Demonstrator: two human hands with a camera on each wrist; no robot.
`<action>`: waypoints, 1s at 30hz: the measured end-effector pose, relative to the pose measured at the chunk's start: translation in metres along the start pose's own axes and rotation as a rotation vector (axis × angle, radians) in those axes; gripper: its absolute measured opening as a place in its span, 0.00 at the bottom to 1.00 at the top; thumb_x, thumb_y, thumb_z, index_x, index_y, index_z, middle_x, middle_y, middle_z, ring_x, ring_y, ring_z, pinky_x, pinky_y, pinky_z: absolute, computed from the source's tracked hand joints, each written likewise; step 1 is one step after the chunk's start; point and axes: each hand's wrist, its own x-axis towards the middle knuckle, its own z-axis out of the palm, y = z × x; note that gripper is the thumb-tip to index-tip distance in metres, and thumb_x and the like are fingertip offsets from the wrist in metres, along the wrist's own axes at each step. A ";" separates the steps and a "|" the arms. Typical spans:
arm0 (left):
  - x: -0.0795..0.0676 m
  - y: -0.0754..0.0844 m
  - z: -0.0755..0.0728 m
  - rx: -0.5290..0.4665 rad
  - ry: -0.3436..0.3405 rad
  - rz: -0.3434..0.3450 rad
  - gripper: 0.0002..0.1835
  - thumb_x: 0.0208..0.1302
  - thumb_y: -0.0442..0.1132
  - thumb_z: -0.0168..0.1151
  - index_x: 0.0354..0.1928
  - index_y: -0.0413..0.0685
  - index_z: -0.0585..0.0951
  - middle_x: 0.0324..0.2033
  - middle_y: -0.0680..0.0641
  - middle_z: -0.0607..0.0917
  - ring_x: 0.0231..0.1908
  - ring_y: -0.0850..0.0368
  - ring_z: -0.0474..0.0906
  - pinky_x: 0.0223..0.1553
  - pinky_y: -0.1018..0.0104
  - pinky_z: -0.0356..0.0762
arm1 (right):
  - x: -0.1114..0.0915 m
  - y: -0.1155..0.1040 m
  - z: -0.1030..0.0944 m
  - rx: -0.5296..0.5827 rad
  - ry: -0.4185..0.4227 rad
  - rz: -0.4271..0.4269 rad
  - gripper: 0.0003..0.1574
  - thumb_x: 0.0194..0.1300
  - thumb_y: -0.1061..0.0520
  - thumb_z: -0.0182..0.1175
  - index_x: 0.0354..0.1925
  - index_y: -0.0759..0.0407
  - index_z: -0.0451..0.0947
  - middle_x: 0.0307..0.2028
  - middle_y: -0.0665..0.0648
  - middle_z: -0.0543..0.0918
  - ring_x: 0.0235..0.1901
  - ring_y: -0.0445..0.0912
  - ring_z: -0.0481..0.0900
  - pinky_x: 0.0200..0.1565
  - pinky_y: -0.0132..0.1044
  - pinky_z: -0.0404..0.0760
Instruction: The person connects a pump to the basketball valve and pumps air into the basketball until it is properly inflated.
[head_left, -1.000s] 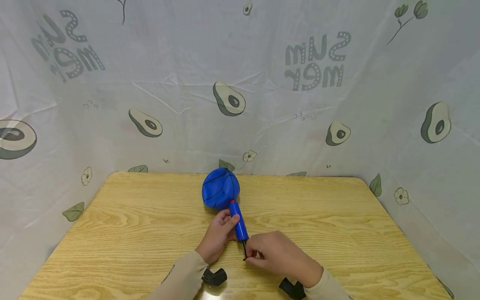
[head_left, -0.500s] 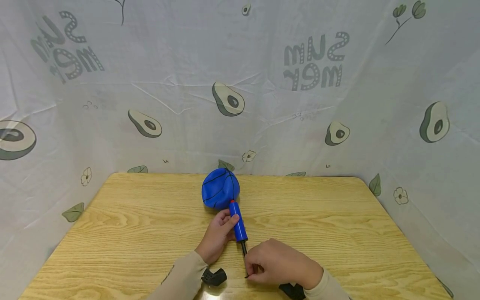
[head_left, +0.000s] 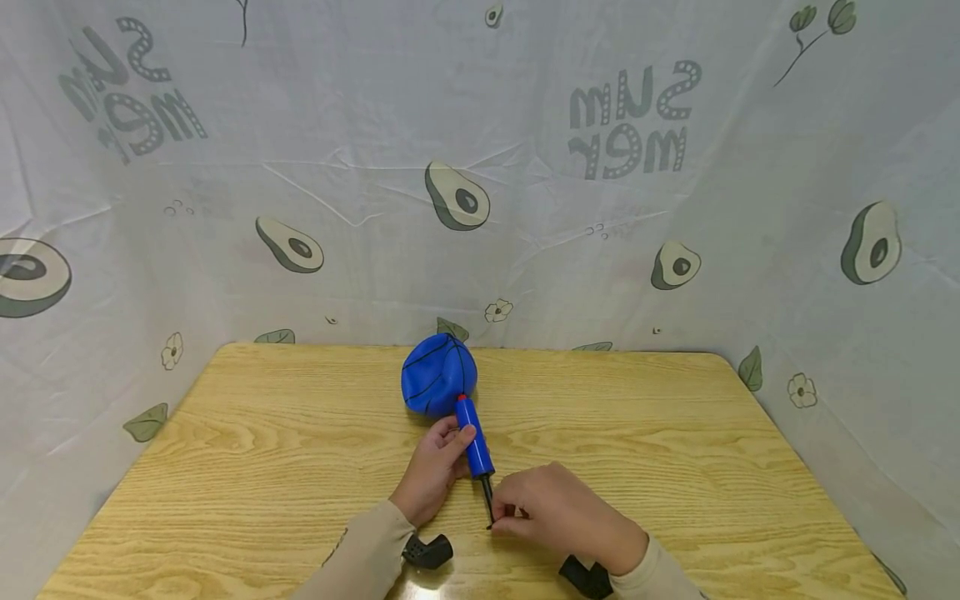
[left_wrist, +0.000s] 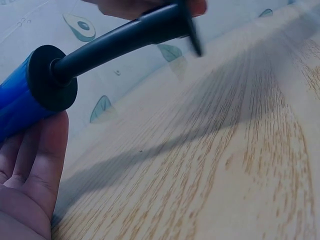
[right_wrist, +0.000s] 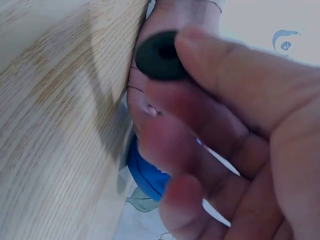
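Note:
A dented blue ball [head_left: 433, 375] with black lines lies near the table's back edge. The red tip of a blue hand pump [head_left: 477, 448] meets its lower right side. My left hand [head_left: 431, 473] grips the pump's barrel, thumb on top and fingers underneath. From the barrel's near end sticks a black plunger rod [left_wrist: 112, 50], partly drawn out. My right hand [head_left: 551, 510] pinches the rod's end between thumb and curled fingers. In the right wrist view the round black end disc [right_wrist: 157, 62] shows beside the thumb, with the ball beyond.
The wood-grain table [head_left: 300, 467] spreads around both hands. A pale cloth [head_left: 360, 100] printed with avocados hangs behind it and at its sides. Black wrist mounts [head_left: 428, 552] sit at both wrists.
My right hand first drew the plunger rod out toward me, then pushed it partway back into the barrel. My left hand and the ball have hardly moved.

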 end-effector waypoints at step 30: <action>0.000 -0.001 -0.001 0.021 -0.016 -0.008 0.21 0.80 0.42 0.56 0.62 0.32 0.67 0.45 0.44 0.85 0.41 0.57 0.85 0.41 0.63 0.85 | 0.000 0.002 0.006 -0.056 0.056 -0.137 0.13 0.65 0.55 0.73 0.28 0.43 0.78 0.26 0.35 0.74 0.23 0.23 0.63 0.26 0.15 0.63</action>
